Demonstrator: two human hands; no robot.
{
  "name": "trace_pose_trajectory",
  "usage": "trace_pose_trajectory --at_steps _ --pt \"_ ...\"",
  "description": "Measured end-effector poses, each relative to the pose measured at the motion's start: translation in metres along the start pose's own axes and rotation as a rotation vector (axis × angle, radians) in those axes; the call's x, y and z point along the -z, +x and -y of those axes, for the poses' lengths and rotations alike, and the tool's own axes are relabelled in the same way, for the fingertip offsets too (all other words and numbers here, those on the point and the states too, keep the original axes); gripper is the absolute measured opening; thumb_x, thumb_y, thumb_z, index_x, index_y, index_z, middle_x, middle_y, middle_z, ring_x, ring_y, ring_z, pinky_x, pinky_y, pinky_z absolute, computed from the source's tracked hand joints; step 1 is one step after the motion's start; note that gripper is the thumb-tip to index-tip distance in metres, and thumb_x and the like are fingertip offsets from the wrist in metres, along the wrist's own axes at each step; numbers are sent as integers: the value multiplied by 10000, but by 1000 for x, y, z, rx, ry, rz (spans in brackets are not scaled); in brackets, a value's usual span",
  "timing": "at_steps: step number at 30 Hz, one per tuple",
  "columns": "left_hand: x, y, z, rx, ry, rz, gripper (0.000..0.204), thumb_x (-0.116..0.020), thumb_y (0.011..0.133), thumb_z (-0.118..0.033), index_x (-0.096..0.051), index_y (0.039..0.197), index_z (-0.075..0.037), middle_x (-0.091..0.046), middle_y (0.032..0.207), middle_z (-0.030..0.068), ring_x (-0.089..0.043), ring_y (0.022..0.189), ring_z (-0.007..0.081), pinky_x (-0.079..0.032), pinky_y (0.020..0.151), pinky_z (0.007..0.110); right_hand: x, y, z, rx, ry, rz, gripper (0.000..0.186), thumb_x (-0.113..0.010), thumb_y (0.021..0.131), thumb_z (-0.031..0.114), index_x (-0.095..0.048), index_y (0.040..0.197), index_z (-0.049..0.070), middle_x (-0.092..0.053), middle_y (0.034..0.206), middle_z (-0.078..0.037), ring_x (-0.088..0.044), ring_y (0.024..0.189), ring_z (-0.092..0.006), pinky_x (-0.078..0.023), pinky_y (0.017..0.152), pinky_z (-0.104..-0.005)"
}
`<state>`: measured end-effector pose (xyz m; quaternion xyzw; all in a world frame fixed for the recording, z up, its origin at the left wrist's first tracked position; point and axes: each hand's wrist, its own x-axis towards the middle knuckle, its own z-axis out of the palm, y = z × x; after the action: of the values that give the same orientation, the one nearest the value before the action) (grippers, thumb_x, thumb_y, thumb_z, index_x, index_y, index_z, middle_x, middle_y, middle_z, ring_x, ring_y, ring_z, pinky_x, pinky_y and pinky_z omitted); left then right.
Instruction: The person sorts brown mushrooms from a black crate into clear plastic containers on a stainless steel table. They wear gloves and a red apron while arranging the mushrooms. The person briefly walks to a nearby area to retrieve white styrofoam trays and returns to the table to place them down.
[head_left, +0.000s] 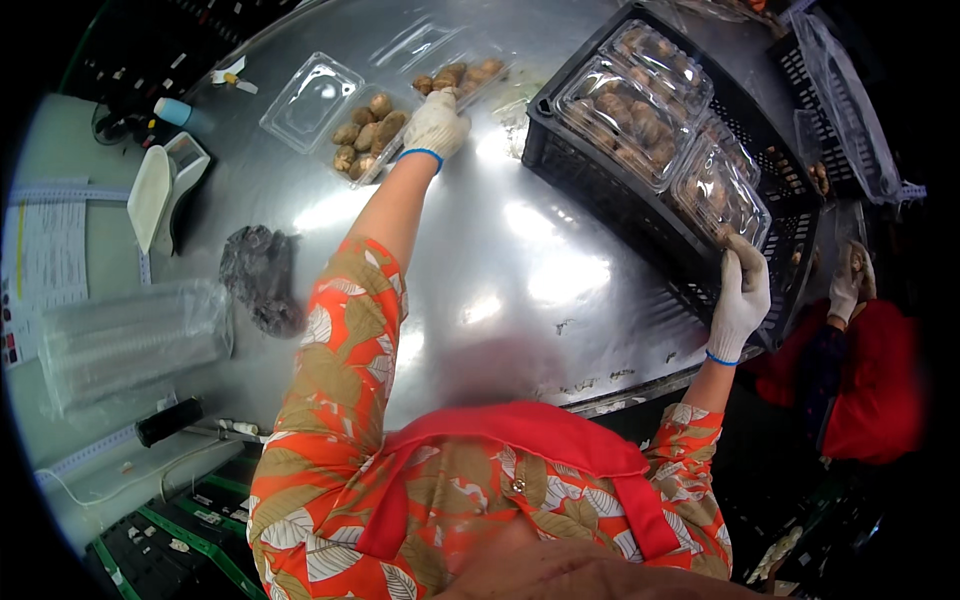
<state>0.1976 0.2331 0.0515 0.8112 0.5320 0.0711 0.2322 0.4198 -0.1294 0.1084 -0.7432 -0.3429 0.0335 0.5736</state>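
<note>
My left hand (437, 128), in a white glove with a blue cuff, reaches between two open clear plastic clamshell boxes. Its fingers are drawn together at the far box, their tips partly hidden; what they grip, if anything, does not show. Brown taro-like tubers fill the nearer box (357, 137), whose empty lid (312, 102) lies folded out to the left. More tubers (462, 75) lie in the far box. At the right, my gloved right hand (740, 297) grips the near corner of a closed, filled clamshell box (717, 200) in the black crate (590, 205).
More closed boxes (635, 120) are stacked in the crate. A black plastic bag (260, 280), a sleeve of stacked clear packaging (135, 345) and a scale-like scoop tray (165, 190) are at the left. Another person's gloved hand (850, 280) works beside a second crate (830, 110) at right.
</note>
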Motion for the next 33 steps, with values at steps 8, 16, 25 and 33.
trace_pose_trajectory --at_steps 8,16,25,33 --pt "1 28 -1 -47 -256 -324 270 -606 843 -211 -637 1061 -55 -656 1028 199 -619 995 359 -477 873 419 4 7 5 39 -88 -2 178 -562 889 -47 -632 1053 -43 -663 1068 -116 -613 1000 -161 -459 917 -270" --pt "26 -75 13 -268 -448 -571 71 -626 836 -60 -584 889 -82 -591 936 113 -602 873 304 -501 762 373 6 14 3 74 -92 6 166 -561 911 -12 -638 1053 -50 -666 1066 -125 -613 988 -160 -465 909 -274" --pt "-15 -277 66 -399 -419 -387 217 -615 746 108 -607 884 -60 -620 944 117 -621 866 288 -502 760 324 4 20 0 141 -144 -12 158 -590 924 41 -655 1024 -62 -688 991 -114 -632 915 -142 -493 865 -256" --pt "-3 -337 71 -468 -11 -32 278 -624 713 43 -634 961 -84 -610 1116 106 -557 1090 324 -475 896 400 3 23 -3 154 -44 -17 185 -619 914 53 -650 1021 -95 -688 967 -141 -649 882 -150 -509 841 -253"
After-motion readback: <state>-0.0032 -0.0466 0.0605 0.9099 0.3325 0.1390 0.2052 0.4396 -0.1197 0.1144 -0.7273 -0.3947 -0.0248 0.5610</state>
